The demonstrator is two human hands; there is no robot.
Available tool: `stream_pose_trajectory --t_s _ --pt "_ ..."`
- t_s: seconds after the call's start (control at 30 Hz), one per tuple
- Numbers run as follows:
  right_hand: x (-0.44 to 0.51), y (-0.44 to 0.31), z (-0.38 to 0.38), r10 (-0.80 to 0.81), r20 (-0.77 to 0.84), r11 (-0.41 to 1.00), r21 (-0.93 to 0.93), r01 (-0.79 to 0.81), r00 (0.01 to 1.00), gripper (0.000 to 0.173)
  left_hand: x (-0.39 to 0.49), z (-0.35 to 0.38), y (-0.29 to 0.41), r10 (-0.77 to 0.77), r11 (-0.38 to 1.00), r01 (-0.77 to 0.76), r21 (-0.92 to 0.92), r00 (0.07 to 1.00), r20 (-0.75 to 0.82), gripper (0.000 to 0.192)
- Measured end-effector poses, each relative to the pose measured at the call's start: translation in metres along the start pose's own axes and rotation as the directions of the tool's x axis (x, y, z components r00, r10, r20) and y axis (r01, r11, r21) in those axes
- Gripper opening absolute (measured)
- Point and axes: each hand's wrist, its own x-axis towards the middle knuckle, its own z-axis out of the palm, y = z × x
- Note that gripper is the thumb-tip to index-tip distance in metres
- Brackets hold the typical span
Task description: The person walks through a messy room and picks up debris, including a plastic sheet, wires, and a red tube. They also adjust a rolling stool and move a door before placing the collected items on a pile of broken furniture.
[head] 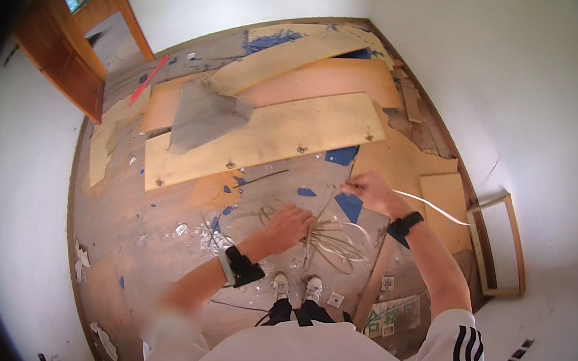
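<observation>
My left hand (288, 228) grips the middle of a looped bundle of beige flat cable or strapping (333, 240), whose loops fan out to both sides. My right hand (371, 190), higher and to the right, pinches a strand that runs up from the bundle. A loose white end (432, 202) trails out to the right from behind this hand. Both wrists wear dark straps. The bundle hangs in front of me, above the floor near my shoes (297, 286).
Loose wooden panels (272, 140), one with metal hinges, lie ahead under a crumpled translucent plastic sheet (210, 117). Blue fragments (349, 208) and white debris litter the floor. A wooden frame (518, 252) leans on the right wall; a wooden door (67, 50) stands ajar at left.
</observation>
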Motion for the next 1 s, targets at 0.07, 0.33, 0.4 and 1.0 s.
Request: stream_pose_trajectory --t_s 0.07,0.33,0.4,1.0 --pt "-0.008 0.016 0.014 -0.024 0.107 0.999 0.045 0.020 0.994 0.029 0.008 -0.007 0.015 -0.097 0.963 0.048 -0.264 0.980 -0.176 0.020" --pt "-0.059 0.026 0.045 -0.246 -0.081 0.945 -0.241 0.221 0.966 0.028 0.032 0.001 -0.006 -0.719 0.468 0.521 -0.714 0.694 0.035 0.026" --pt "-0.072 0.029 0.037 -0.186 -0.103 0.952 -0.265 0.153 0.977 0.022 0.026 0.004 -0.014 -0.764 0.471 0.613 -0.634 0.643 0.054 0.031" --pt "-0.012 -0.047 -0.020 -0.613 0.136 0.707 -0.344 0.618 0.778 0.031 0.002 0.079 0.044 -0.151 0.972 0.113 0.205 0.972 0.179 0.010"
